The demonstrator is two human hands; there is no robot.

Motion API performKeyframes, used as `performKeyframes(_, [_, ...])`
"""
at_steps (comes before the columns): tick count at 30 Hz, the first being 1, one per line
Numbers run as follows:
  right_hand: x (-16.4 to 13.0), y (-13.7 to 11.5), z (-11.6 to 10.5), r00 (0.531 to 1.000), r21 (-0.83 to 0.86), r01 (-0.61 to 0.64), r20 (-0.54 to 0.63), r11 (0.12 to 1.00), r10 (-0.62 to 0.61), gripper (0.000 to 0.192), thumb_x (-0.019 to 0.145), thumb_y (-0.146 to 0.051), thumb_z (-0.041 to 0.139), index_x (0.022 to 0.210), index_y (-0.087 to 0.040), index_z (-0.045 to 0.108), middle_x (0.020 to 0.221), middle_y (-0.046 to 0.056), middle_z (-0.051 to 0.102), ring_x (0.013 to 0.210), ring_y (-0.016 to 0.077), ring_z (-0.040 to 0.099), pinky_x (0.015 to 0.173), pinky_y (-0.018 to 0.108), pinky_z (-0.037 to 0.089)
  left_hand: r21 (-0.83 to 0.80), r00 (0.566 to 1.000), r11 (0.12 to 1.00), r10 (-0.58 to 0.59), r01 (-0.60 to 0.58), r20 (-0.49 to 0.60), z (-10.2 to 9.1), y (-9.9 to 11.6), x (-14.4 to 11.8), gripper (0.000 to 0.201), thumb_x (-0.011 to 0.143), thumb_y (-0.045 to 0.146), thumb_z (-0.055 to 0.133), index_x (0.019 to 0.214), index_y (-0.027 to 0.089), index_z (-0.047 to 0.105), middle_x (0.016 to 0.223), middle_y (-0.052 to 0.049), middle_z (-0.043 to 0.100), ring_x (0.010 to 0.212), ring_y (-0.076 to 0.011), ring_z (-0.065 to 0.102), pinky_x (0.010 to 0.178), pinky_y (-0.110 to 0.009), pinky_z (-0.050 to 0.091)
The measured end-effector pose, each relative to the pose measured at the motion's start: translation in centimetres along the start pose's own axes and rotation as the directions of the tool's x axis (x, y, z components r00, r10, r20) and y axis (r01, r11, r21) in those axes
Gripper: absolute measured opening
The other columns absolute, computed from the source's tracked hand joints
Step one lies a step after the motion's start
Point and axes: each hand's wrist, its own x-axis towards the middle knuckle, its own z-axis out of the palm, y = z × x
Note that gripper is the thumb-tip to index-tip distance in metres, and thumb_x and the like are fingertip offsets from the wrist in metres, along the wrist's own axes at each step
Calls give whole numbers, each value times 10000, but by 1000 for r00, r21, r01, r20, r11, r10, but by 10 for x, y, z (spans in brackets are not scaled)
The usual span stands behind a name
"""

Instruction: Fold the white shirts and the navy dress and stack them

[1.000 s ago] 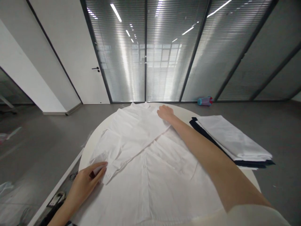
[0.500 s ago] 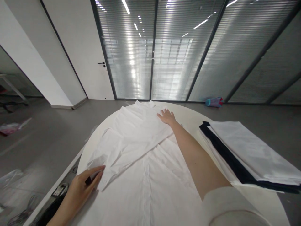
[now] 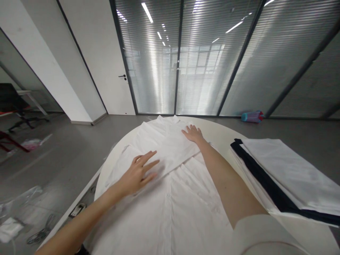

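A white button-front shirt [image 3: 193, 205] lies spread on a round white table [image 3: 220, 129], its collar toward the far edge. One sleeve is laid slantwise across its upper part. My right hand [image 3: 193, 134] rests flat near the shirt's far right shoulder, fingers spread. Over the folded sleeve is my left hand [image 3: 140, 173], open with its fingers apart and nothing between them. Whether its fingertips touch the cloth I cannot tell.
On the table's right side is a stack of folded white and dark cloth [image 3: 289, 170]. Beyond stand a glass partition [image 3: 202, 71] and a white door [image 3: 111, 78]. Cables [image 3: 42, 232] and clear plastic [image 3: 23, 198] lie on the floor at left.
My left hand has let go of the sleeve's edge at the left and moved right over the shirt, its fingers opening. My right hand stays on the shoulder. The view has shifted slightly.
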Motion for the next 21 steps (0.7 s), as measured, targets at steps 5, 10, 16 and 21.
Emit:
performKeyframes(5, [0, 5, -2, 1000, -5, 31, 8, 1000, -30, 826, 971, -691, 135, 1595, -164, 259, 1669, 139, 151, 1533, 296, 126, 1210, 536, 117, -24, 961, 999, 29, -23, 275, 32, -32, 22, 607, 1020, 544, 395, 1578, 327, 292, 1648, -58, 246, 1522, -299, 212, 1217, -550, 167])
performKeyframes(10, [-6, 22, -9, 993, -14, 109, 52, 994, -108, 808, 975, -686, 177, 1599, -177, 247, 1670, 124, 150, 1539, 250, 119, 1227, 472, 105, 0, 961, 1000, 27, -28, 275, 38, -42, 10, 605, 1023, 563, 363, 1585, 378, 236, 1658, -19, 209, 1533, -274, 178, 1230, -541, 106])
performKeyframes(16, [-21, 35, -11, 993, -3, 112, 26, 994, -112, 735, 998, -630, 234, 1578, -183, 300, 1663, 107, 196, 1530, 238, 164, 1222, 479, 137, 5, 963, 999, 35, -38, 265, 38, -21, 6, 657, 1006, 585, 388, 1596, 358, 208, 1663, -40, 185, 1533, -313, 155, 1222, -580, 102])
performKeyframes(21, [-18, 31, -21, 991, 38, 18, -131, 999, -12, 608, 1030, -490, 271, 1368, -91, 580, 1465, 221, 507, 1426, 351, 359, 1170, 552, 206, -21, 956, 998, 59, -56, 289, 36, -8, -1, 717, 975, 593, 453, 1600, 356, 194, 1666, -52, 169, 1530, -351, 140, 1210, -622, 91])
